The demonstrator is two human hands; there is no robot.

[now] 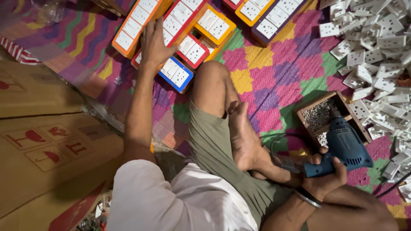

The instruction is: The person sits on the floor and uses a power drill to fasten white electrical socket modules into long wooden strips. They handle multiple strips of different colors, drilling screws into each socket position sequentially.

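Five fingers of our left hand [155, 45] lie spread and flat, gripping nothing, across a red-framed switch board [182, 17] and the gap beside an orange-framed one [136, 23]. Our right hand [327, 177] is wrapped tight around the grip of a blue electric drill [344, 147], fingers curled under the handle, thumb over the top; its black cord [274, 145] loops back toward our foot.

Just ahead of the drill's nose sits a small wooden box [305, 114] with a divider, and both compartments hold a heap of small silvery screws [319, 115]. Whether the drill touches the box we cannot tell.

Around the left hand, more boards lie packed together: a blue-framed one [176, 73] just below the wrist, a small red one [193, 50], a yellow one [215, 25] and a purple one [274, 19] farther out. Each frame holds white socket and switch plates.

To the far right a loose pile of white socket plates [376, 38] spreads over the patterned mat [274, 81]. On our left lie flat cardboard cartons [43, 141].
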